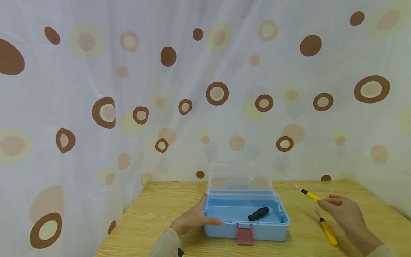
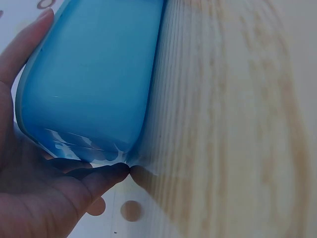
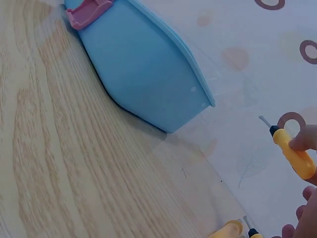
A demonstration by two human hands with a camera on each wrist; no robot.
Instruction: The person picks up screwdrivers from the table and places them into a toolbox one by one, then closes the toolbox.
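The head camera sits above the near side of the table [image 1: 141, 214], faces forward and slightly down, and stands farthest off, taking in the whole box [image 1: 221, 230], both hands and the curtain [image 1: 192, 71]. The left wrist camera looks past the left hand [image 1: 192, 218] at close range; one box wall fills much of its rolled frame, with the tabletop at the right. The right wrist camera, also tilted, views the box from its latch side, less closely, with the right hand [image 1: 345, 212] at the frame's right edge. Head and right wrist views share the latch [image 1: 245, 235] and held screwdriver [image 1: 312, 196]; head and left wrist views share the gripped box end.
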